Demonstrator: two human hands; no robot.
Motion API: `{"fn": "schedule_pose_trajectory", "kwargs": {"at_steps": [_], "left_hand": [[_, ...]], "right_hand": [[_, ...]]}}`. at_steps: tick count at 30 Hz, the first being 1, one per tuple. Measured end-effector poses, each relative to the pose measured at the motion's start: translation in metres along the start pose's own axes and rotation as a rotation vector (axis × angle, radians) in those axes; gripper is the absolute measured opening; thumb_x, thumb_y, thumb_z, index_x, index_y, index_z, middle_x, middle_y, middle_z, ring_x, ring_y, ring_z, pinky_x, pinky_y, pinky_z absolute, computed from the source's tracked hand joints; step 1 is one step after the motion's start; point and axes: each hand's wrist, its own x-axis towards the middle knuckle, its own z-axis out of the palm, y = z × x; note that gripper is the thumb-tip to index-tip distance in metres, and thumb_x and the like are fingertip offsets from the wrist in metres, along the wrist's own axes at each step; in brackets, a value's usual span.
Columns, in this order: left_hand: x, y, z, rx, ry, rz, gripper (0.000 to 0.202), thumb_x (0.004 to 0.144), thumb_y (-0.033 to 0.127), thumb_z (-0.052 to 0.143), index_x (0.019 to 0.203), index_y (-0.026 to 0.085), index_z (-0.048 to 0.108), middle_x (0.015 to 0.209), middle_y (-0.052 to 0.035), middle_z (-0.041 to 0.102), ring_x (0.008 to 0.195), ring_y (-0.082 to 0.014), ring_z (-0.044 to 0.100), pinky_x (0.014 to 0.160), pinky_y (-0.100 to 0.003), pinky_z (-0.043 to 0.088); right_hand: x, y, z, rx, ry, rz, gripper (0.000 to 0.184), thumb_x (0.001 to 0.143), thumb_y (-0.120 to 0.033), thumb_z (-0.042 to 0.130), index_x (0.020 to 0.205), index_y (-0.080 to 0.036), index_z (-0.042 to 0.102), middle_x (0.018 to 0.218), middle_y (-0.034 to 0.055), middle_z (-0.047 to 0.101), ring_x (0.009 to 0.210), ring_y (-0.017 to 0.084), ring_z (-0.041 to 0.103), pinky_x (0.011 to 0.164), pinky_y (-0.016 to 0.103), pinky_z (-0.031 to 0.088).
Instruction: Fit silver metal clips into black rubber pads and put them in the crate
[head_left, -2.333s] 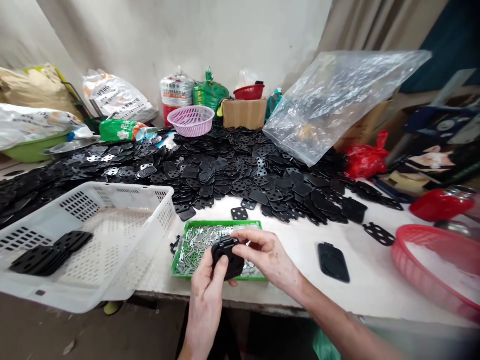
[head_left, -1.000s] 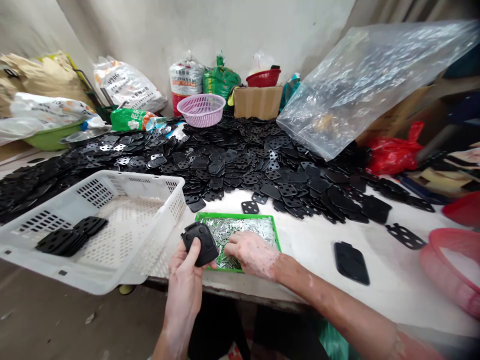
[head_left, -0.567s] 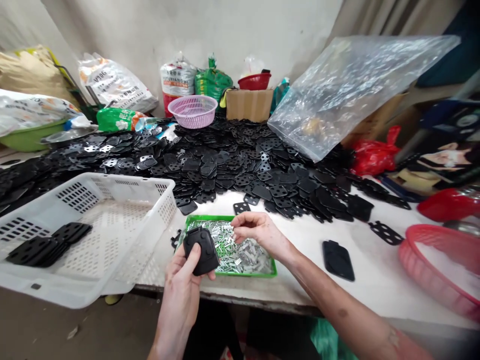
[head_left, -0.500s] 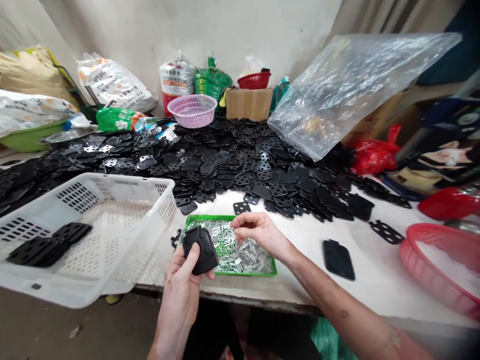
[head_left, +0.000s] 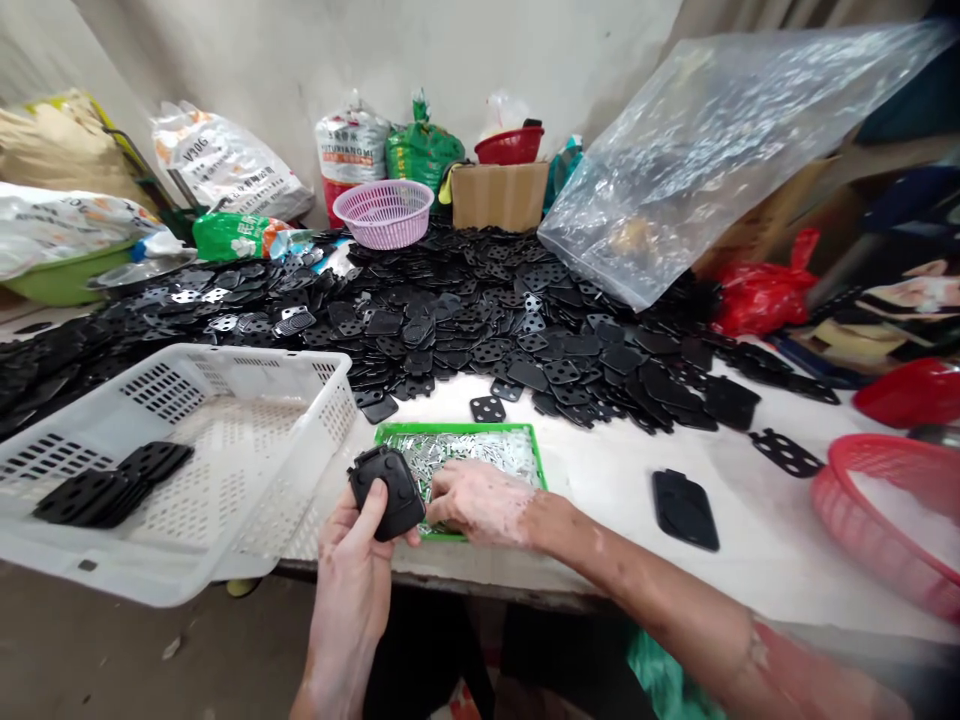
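My left hand (head_left: 351,560) grips a black plastic plate (head_left: 390,495), rounded at the corners, with the thumb pressed on its face. Just right of it, my right hand (head_left: 480,500) reaches down into a green-rimmed tray (head_left: 538,450) full of small silvery metal pins (head_left: 487,448). Its fingers are bent and drawn together at the tray's near left part; whatever lies between the fingertips is hidden. One more black plate (head_left: 685,510) lies flat on the table to the right.
A large heap of black plates (head_left: 465,320) spreads across the table's back. At left, a white plastic basket (head_left: 247,500) holds a small stack of plates (head_left: 112,485). A pink basket (head_left: 885,520) stands at right. Behind the heap are a lilac basket (head_left: 382,215), a cardboard box (head_left: 499,195) and clear plastic sheeting (head_left: 697,150).
My right hand has moved down and left, from above the pins into the tray beside the held plate. My left hand keeps its hold on the plate. The view has shifted slightly.
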Motion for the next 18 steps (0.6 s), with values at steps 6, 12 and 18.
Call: {"fn": "schedule_pose_trajectory", "kwargs": {"at_steps": [6, 12, 18], "left_hand": [[0.001, -0.005, -0.004, -0.012, 0.005, -0.036, 0.016, 0.082, 0.031, 0.069, 0.087, 0.017, 0.069, 0.081, -0.0035, 0.065, 0.061, -0.0132, 0.054, 0.046, -0.023, 0.045], [-0.003, -0.007, 0.000, -0.009, 0.016, -0.064, 0.023, 0.078, 0.035, 0.073, 0.091, 0.016, 0.071, 0.082, -0.0043, 0.067, 0.066, -0.0154, 0.057, 0.045, -0.024, 0.046], [-0.011, -0.013, 0.015, 0.022, -0.061, -0.112, 0.026, 0.079, 0.035, 0.072, 0.096, 0.015, 0.070, 0.087, -0.0046, 0.066, 0.067, -0.0140, 0.055, 0.046, -0.022, 0.046]], "right_hand": [[-0.005, 0.003, 0.001, -0.011, 0.043, 0.011, 0.013, 0.088, -0.013, 0.057, 0.080, -0.016, 0.067, 0.077, 0.0043, 0.061, 0.077, 0.017, 0.051, 0.068, 0.028, 0.038], [-0.011, 0.007, -0.005, 0.908, 0.464, 0.299, 0.011, 0.087, -0.024, 0.059, 0.083, -0.017, 0.066, 0.073, -0.0011, 0.060, 0.065, 0.012, 0.054, 0.060, 0.023, 0.045], [-0.014, 0.010, -0.012, 1.575, 0.636, 0.441, 0.025, 0.065, -0.028, 0.081, 0.084, -0.015, 0.073, 0.073, 0.0002, 0.068, 0.060, 0.011, 0.060, 0.062, 0.025, 0.053]]}}
